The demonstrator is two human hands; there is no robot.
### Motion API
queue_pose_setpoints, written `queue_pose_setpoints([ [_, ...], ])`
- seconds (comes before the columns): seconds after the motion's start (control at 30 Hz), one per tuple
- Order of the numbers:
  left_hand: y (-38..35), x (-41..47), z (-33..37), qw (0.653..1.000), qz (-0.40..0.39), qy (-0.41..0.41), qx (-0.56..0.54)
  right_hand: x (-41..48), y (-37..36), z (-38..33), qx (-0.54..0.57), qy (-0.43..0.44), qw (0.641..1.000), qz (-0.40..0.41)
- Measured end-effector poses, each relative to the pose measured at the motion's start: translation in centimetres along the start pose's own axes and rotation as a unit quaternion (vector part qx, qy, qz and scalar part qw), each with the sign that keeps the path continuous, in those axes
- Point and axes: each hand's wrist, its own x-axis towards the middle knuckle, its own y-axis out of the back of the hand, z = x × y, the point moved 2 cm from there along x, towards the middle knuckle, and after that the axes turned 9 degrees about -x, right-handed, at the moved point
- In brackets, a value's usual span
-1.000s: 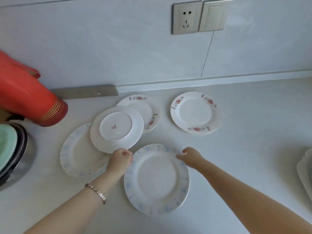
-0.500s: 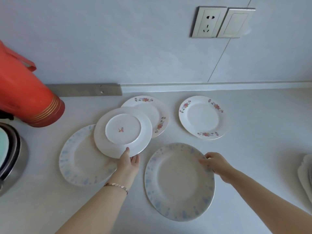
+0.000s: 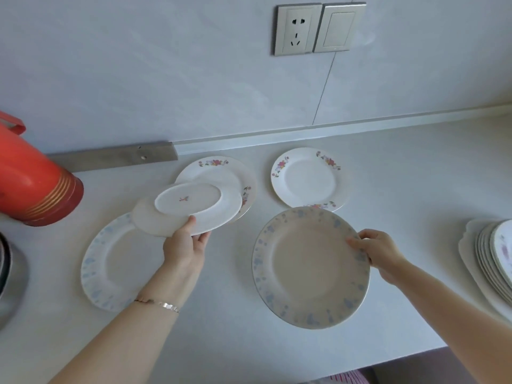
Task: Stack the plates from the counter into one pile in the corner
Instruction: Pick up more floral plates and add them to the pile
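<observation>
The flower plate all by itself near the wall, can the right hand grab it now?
Probably not yet: the right hand grips the big blue-speckled plate, which hides the flower plate's near edge.

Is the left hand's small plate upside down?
Upside down: the small plate in the left hand shows its base ring and stamp.

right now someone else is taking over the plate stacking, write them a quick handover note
Left hand grips the upside-down plate by its near rim, tilted above the counter. Right hand holds the blue-speckled plate by its right rim, also raised.
On the counter: second blue plate at left, left flowered plate partly behind the upside-down one, right flowered plate apart.
Done: two plates picked up; no pile yet.
Left: stack all five in the corner.
</observation>
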Motion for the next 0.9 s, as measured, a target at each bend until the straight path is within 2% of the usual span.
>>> queue_pose_setpoints([
  [0.13, -2.9, -3.6, -0.3, 0.987, -0.060, -0.070, 0.132, -0.6, 2.4, 0.3, 0.035, 0.012, 0.999, 0.028],
  [0.23, -5.8, -6.4, -1.2, 0.941, -0.135, -0.157, 0.266, -1.4, 5.6, 1.3, 0.072, 0.017, 0.994, 0.077],
  [0.37, -10.5, -10.3, -4.8, 0.843, -0.242, -0.243, 0.413, -2.9, 11.8, 4.2, 0.136, 0.012, 0.975, 0.173],
  [0.53, -16.1, -15.1, -13.4, 0.687, -0.303, -0.359, 0.555, -5.3, 22.3, 10.1, 0.202, -0.025, 0.938, 0.280],
  [0.63, -18.8, -18.3, -19.2, 0.599, -0.358, -0.401, 0.593, -6.5, 28.7, 14.5, 0.235, -0.049, 0.910, 0.339],
  [0.77, -21.6, -22.5, -25.9, 0.514, -0.422, -0.420, 0.617, -7.4, 35.4, 20.0, 0.276, -0.081, 0.881, 0.375],
  [0.9, -23.7, -25.3, -30.4, 0.463, -0.453, -0.414, 0.640, -6.8, 38.9, 24.0, 0.314, -0.111, 0.870, 0.365],
])
